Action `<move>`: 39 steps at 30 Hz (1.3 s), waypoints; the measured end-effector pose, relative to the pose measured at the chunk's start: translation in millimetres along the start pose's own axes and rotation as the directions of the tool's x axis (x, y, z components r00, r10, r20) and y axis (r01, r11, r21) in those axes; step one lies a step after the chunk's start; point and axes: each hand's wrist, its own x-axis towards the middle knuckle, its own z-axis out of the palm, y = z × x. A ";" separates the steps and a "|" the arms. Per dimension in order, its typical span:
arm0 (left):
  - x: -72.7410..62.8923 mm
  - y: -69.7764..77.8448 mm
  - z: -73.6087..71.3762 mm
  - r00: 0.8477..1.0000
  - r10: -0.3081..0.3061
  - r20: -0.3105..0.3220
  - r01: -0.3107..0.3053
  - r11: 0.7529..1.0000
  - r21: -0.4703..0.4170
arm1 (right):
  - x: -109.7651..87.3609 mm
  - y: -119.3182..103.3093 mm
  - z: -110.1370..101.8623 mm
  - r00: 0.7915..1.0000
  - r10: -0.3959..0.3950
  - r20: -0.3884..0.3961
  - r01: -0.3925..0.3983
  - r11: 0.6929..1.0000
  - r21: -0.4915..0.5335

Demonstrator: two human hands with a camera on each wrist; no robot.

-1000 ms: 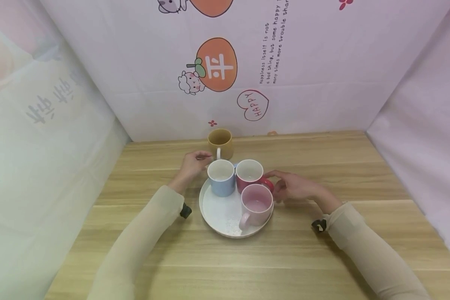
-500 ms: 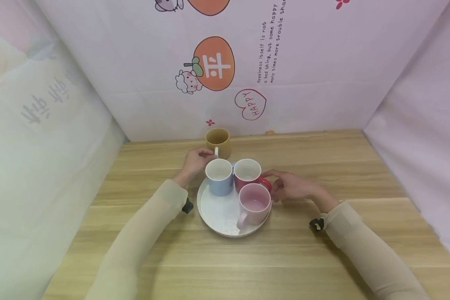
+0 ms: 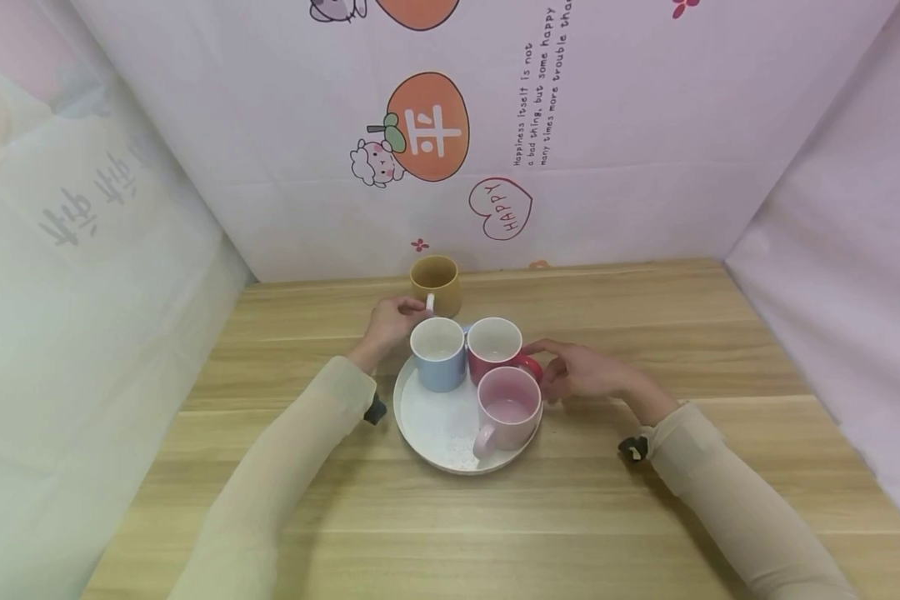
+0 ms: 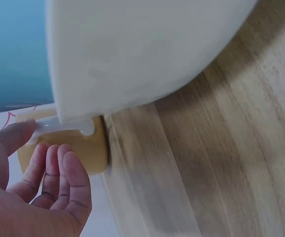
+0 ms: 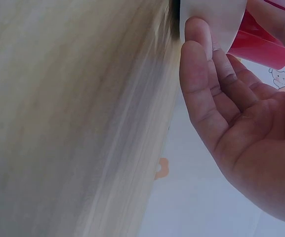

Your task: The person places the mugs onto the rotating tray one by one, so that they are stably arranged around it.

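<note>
At the back, a yellow mug point(image 3: 444, 293) with a white handle stands on the table behind the tray. My left hand point(image 3: 392, 322) is at that handle, thumb on one side and fingertips on the other, pinching it. A round white tray point(image 3: 435, 429) holds a light blue mug point(image 3: 440, 371), a red mug point(image 3: 487, 367) and a pink mug point(image 3: 512, 425). My right hand point(image 3: 588, 371) rests beside the tray's right edge, around the red mug's handle. In the right wrist view its fingers point(image 5: 196, 74) lie relaxed against the tray's side, gripping nothing visibly.
The wooden table point(image 3: 495, 533) is bordered by a printed white cloth point(image 3: 615, 167) at the back and by cloth walls on both sides. The yellow mug stands near the table's back edge, close to the tray.
My left hand has moved slightly right onto the yellow mug's handle, which has turned a little to the left. My right hand and the mugs on the tray stay where they were.
</note>
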 end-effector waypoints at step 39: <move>4.7 -17.4 -17.5 0.999 -0.031 0.038 0.037 0.985 -0.166 | 2.2 -0.5 -0.6 1.000 0.007 0.008 -0.007 1.000 0.030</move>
